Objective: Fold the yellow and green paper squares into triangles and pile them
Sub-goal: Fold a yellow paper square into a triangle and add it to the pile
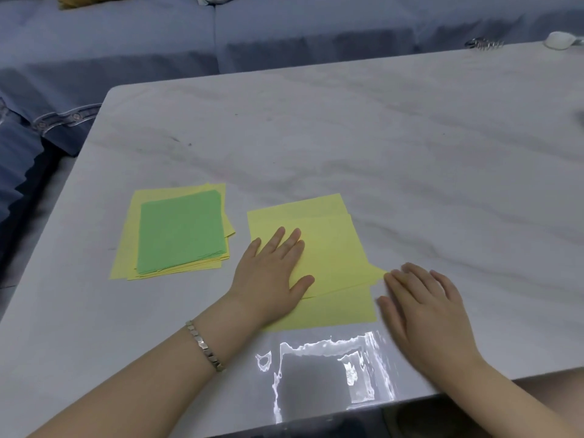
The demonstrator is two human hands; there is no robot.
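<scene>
Nearest, the right hand [426, 308] lies flat on the counter [410, 137], fingers loosely spread and gripping nothing, its fingertips touching the corner of the top yellow sheet [328, 254], probably ready to lift it for the fold. Beside it the left hand [271, 273] presses down on that sheet, fingers flat and slightly apart, apparently to stop it sliding. Farther left, the unfolded pile [177, 235] of green squares on yellow ones waits just beside.
</scene>
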